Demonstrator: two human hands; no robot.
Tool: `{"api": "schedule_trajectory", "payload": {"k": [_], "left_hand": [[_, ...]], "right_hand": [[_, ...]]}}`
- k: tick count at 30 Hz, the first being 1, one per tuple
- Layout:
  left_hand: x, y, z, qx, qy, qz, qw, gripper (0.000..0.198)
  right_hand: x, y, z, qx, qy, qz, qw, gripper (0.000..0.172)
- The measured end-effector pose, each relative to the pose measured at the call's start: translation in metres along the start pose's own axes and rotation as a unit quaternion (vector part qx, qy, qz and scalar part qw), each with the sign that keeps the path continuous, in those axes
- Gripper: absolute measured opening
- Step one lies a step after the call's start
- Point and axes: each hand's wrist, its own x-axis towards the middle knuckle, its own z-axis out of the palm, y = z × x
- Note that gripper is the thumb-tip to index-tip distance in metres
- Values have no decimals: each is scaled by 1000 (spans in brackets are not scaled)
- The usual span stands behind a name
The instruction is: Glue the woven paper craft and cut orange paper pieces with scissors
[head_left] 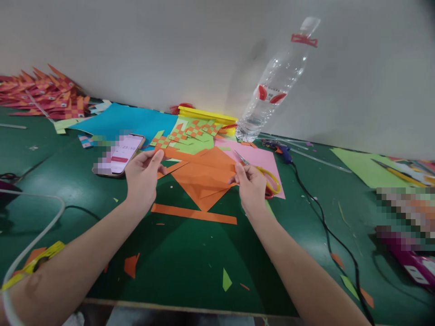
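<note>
My left hand pinches the left end of an orange paper strip. The strip stretches across to my right hand, whose fingers are pressed together at its right end. Behind and below the strip lie orange paper pieces, one corner pointing towards me. A separate orange strip lies flat on the green table nearer to me. Scissors with yellow handles rest just beyond my right hand on pink paper. A phone lies by my left hand.
A plastic bottle stands at the back. Woven green-orange pieces lie beside blue paper; red woven pieces are piled back left. A glue gun trails a black cable at right. Paper scraps dot the green table.
</note>
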Motion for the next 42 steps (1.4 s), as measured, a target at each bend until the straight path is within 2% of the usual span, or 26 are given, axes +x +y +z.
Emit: {"api": "schedule_trajectory", "payload": {"k": [6,9,11,13,16,19,21,26,33,42], "left_hand": [[5,1,-2,-88,9,-15,996,17],[-1,-2,2,-114,-10,-51,992,27],[-11,-3,7,-103,-69,-74,990,39],[-23,-3,12,-62,-164,-85,981,45],[-38,4,18,29,-281,-109,953,34],[-46,14,20,105,-335,-129,927,22],[-46,19,20,131,-356,-122,917,20],[-44,18,17,126,-373,-113,912,30],[-43,12,14,111,-391,-124,905,31],[-42,9,15,79,-394,-121,908,29]], "right_hand": [[-12,-2,8,31,-55,29,998,40],[-20,-5,13,48,-66,36,996,39],[-25,-7,16,56,-71,38,995,39],[-31,-10,19,59,-83,39,994,39],[-41,-16,23,48,-112,45,992,39],[-49,-20,26,35,-144,54,988,39],[-52,-21,27,30,-159,57,985,38],[-51,-21,27,36,-176,56,982,33],[-48,-23,27,66,-221,62,971,24],[-50,-19,24,51,-234,57,969,24]]}}
